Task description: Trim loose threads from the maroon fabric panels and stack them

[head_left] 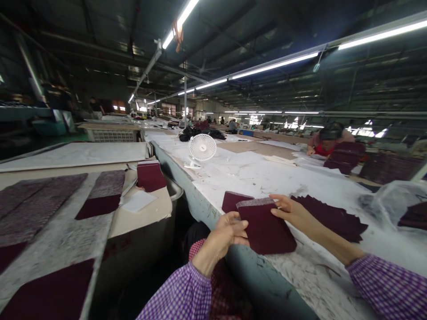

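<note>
Between my hands is a maroon fabric piece (269, 229) with rounded lower corners and a speckled grey strip along its top edge. My left hand (230, 231) pinches its left side, thumb across the front. At its top right corner, my right hand (287, 209) grips the edge between thumb and fingers. Partly behind it lies another maroon piece (230, 200) with a similar grey edge, on the white-covered table. A fanned pile of dark maroon pieces (330, 218) rests to the right, beyond my right forearm.
A small white fan (202, 147) stands on the table (240, 164), with a dark heap (190, 133) behind it. On the left, a maroon stack (151, 175) and cut panels (103, 191) lie on a lower surface. A clear plastic bag (387, 200) and a co-worker (328, 140) are at right.
</note>
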The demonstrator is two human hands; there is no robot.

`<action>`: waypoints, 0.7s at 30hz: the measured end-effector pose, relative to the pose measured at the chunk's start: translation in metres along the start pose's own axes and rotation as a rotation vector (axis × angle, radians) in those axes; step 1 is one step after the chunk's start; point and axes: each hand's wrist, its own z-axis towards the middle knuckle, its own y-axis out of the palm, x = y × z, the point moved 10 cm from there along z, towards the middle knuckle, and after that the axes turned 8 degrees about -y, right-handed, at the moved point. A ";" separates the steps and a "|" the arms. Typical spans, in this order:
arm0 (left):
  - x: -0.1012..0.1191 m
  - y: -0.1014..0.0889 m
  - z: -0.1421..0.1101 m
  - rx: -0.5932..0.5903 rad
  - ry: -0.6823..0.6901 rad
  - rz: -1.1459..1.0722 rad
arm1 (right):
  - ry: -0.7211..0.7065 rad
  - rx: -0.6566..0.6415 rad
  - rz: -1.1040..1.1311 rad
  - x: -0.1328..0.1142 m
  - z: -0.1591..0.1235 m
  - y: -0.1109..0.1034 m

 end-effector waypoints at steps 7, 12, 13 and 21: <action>-0.002 -0.006 0.008 0.170 0.046 0.010 | -0.553 -0.279 -0.590 -0.098 -0.042 0.063; -0.002 -0.008 0.003 0.167 0.058 -0.018 | -0.577 -0.270 -0.609 -0.103 -0.050 0.082; -0.002 -0.007 0.002 0.151 0.061 -0.028 | -0.515 -0.258 -0.546 -0.096 -0.046 0.079; 0.000 -0.002 0.001 0.088 0.087 -0.006 | -0.050 -0.280 -0.051 -0.039 -0.030 0.069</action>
